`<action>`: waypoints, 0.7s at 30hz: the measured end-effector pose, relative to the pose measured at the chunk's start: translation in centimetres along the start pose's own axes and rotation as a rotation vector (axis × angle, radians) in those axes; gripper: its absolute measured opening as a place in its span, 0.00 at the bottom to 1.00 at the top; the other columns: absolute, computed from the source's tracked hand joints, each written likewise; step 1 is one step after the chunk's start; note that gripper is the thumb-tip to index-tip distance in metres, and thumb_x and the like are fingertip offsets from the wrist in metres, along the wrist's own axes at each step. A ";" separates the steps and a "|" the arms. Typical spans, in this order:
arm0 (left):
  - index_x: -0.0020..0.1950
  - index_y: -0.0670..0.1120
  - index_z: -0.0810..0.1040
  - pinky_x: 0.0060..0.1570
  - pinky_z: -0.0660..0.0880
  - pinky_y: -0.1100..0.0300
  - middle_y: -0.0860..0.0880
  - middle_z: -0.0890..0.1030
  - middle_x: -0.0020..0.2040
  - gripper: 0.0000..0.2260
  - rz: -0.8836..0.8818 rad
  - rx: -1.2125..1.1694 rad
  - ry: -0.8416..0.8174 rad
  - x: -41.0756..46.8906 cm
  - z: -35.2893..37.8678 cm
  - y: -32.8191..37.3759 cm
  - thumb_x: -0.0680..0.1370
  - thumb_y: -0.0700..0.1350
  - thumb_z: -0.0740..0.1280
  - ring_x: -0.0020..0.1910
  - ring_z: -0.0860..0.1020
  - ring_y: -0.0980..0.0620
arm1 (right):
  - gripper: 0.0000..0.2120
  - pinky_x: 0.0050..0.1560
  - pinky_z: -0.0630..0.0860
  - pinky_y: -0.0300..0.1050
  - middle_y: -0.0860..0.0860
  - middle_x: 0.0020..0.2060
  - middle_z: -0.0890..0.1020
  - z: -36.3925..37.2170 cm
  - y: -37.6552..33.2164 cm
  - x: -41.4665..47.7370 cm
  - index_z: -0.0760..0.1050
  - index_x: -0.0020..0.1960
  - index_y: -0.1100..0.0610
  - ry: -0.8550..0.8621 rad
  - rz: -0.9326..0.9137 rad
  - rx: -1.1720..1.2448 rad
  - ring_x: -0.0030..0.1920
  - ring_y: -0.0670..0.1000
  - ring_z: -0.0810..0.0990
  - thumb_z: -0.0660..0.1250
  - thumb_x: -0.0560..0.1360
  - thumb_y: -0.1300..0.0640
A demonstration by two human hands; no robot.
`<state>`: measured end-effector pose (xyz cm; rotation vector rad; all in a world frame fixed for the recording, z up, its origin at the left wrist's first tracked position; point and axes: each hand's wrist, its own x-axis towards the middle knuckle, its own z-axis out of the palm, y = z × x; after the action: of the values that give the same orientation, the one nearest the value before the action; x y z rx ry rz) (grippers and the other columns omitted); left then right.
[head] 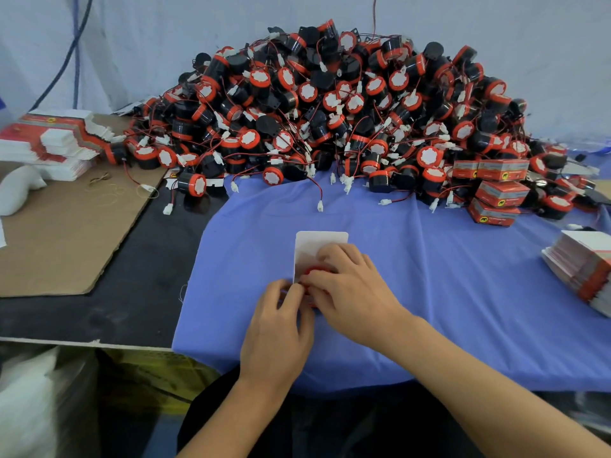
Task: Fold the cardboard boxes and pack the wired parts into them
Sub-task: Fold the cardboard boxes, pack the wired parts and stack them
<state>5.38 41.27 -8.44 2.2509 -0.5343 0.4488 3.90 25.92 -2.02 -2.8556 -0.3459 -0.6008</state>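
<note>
A small cardboard box (pixel 309 246) lies on the blue cloth (pixel 446 276) in front of me, its white lid flap standing open toward the pile. A red-rimmed wired part (pixel 317 271) sits in its mouth, mostly hidden by my fingers. My right hand (pixel 350 289) covers the box from above with curled fingers on the part. My left hand (pixel 281 319) pinches the box's near left edge. A big heap of black and red wired parts (pixel 330 110) with white plugs fills the back of the table.
Several closed red boxes (pixel 499 193) are stacked at the right of the heap. Flat box blanks lie in a stack at the right edge (pixel 585 266) and another at the far left (pixel 56 140). A brown cardboard sheet (pixel 66 226) with rubber bands covers the left table.
</note>
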 end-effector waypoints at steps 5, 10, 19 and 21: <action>0.53 0.48 0.77 0.46 0.77 0.47 0.51 0.75 0.55 0.04 -0.062 0.031 -0.060 0.5 0.2 0.3 0.80 0.46 0.65 0.53 0.74 0.48 | 0.13 0.57 0.77 0.38 0.45 0.68 0.64 1.9 -0.1 -1.3 0.77 0.58 0.40 0.176 0.229 0.340 0.69 0.41 0.66 0.72 0.76 0.53; 0.62 0.54 0.75 0.54 0.78 0.56 0.55 0.71 0.70 0.10 -0.004 -0.110 -0.042 0.1 -0.1 -0.6 0.81 0.45 0.65 0.64 0.75 0.55 | 0.26 0.58 0.74 0.29 0.34 0.62 0.71 3.7 -0.5 -2.8 0.66 0.65 0.40 0.316 0.472 0.699 0.65 0.38 0.75 0.76 0.74 0.48; 0.66 0.53 0.77 0.61 0.75 0.63 0.59 0.78 0.62 0.14 0.004 -0.281 0.061 0.5 -0.7 -0.5 0.83 0.53 0.58 0.62 0.77 0.60 | 0.13 0.59 0.80 0.47 0.44 0.57 0.85 3.6 0.3 -3.1 0.78 0.60 0.45 0.394 0.574 1.045 0.60 0.45 0.82 0.58 0.84 0.57; 0.61 0.49 0.82 0.62 0.76 0.57 0.57 0.78 0.63 0.15 0.028 -0.254 0.040 0.6 -0.4 -0.5 0.83 0.52 0.60 0.62 0.78 0.55 | 0.12 0.61 0.80 0.46 0.45 0.57 0.85 3.6 0.5 -3.0 0.79 0.59 0.50 0.370 0.573 1.078 0.63 0.44 0.81 0.62 0.83 0.64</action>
<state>6.12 41.78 -8.16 1.9902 -0.5696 0.4148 2.72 25.73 -6.57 -1.6446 0.1813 -0.5565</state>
